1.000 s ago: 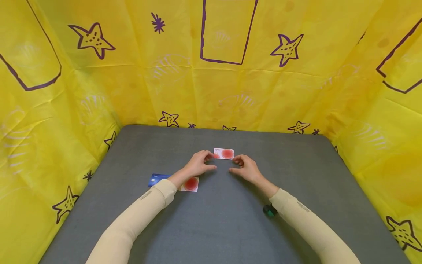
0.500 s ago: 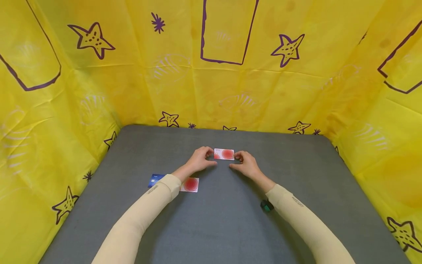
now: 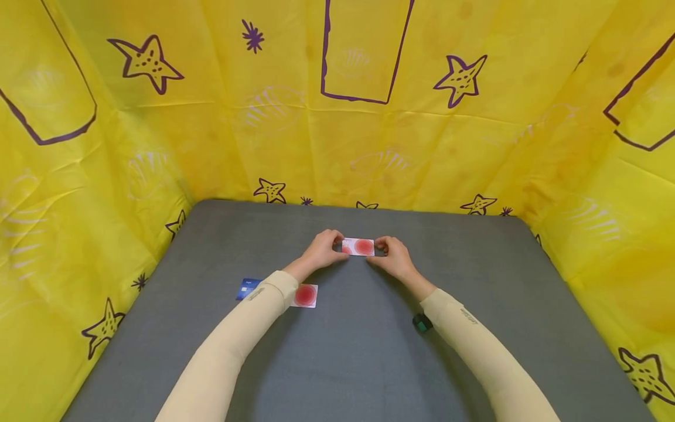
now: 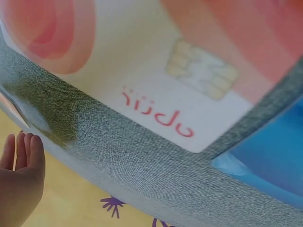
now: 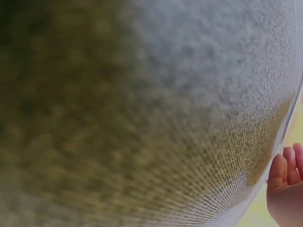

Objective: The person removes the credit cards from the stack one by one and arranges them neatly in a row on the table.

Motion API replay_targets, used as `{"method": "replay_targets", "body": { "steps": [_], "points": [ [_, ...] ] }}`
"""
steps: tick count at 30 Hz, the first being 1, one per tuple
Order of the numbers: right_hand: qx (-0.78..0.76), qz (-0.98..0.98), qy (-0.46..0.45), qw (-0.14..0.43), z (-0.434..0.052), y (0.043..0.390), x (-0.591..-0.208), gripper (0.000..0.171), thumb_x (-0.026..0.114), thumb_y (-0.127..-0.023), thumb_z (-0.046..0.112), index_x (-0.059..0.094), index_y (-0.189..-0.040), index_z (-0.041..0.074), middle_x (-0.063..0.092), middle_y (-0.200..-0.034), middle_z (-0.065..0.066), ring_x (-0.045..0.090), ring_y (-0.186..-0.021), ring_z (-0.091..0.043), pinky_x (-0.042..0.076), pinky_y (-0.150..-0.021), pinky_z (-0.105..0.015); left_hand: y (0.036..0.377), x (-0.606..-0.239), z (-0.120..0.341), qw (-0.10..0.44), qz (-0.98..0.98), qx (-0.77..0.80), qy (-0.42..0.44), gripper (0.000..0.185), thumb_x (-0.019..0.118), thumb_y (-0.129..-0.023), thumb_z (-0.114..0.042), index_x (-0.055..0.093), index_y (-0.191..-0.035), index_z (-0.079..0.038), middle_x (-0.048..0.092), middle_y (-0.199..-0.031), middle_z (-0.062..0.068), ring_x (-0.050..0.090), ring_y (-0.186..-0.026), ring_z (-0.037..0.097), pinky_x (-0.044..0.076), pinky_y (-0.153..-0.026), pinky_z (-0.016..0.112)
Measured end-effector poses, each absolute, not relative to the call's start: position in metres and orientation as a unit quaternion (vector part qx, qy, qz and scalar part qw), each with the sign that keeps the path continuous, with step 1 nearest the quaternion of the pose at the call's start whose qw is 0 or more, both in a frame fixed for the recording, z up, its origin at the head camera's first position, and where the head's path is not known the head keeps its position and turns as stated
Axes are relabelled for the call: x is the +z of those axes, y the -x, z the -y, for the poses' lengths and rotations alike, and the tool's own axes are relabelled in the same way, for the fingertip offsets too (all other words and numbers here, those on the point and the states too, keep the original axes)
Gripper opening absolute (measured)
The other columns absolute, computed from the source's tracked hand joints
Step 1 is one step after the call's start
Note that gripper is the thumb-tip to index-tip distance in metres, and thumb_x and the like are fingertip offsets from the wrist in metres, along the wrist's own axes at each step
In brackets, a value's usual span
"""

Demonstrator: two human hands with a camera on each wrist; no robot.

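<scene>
A white bank card [image 3: 360, 247] with red circles lies toward the far middle of the table. My left hand [image 3: 320, 249] is at its left end, with fingers and thumb curled about the corners. At the right end my right hand [image 3: 395, 258] mirrors this, fingertips at the edge and thumb by the lower corner. Under the left forearm lie a second white bank card [image 3: 306, 295] with a red circle and a blue bank card [image 3: 249, 288], both partly hidden by the sleeve. Large in the left wrist view, a white card [image 4: 142, 90] shows a gold chip.
The grey table [image 3: 348, 363] is enclosed at the back and sides by yellow cloth [image 3: 295, 146] printed with dark starfish. A dark device [image 3: 422, 322] is strapped beneath the right wrist. The right wrist view shows mostly shadowed grey tabletop [image 5: 213, 61].
Both hands have edged forward and closed in around the ends of the far card, thumbs coming to its lower corners. The card has hardly shifted; the other two cards stay put.
</scene>
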State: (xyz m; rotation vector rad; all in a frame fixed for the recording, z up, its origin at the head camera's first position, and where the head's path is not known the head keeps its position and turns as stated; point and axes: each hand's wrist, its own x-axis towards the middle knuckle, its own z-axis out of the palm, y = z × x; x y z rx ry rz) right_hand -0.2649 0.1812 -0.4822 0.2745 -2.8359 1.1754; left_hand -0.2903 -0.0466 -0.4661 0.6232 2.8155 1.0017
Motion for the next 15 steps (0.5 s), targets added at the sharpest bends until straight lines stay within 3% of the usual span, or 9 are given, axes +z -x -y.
{"method": "replay_targets", "body": {
  "steps": [15],
  "points": [
    [0.356, 0.929, -0.093, 0.029, -0.178, 0.276, -0.483, 0.049, 0.081, -0.079, 0.026, 0.063, -0.114, -0.002, 0.062, -0.106, -0.017, 0.051, -0.099, -0.032, 0.04, -0.091, -0.045, 0.303, -0.473, 0.041, 0.051, -0.935, 0.296, -0.188, 0.049, 0.078, -0.084, -0.028, 0.061, -0.12, 0.001, 0.058, -0.113, 0.014, 0.052, -0.105, 0.027, 0.042, -0.098, 0.037]
  ]
}}
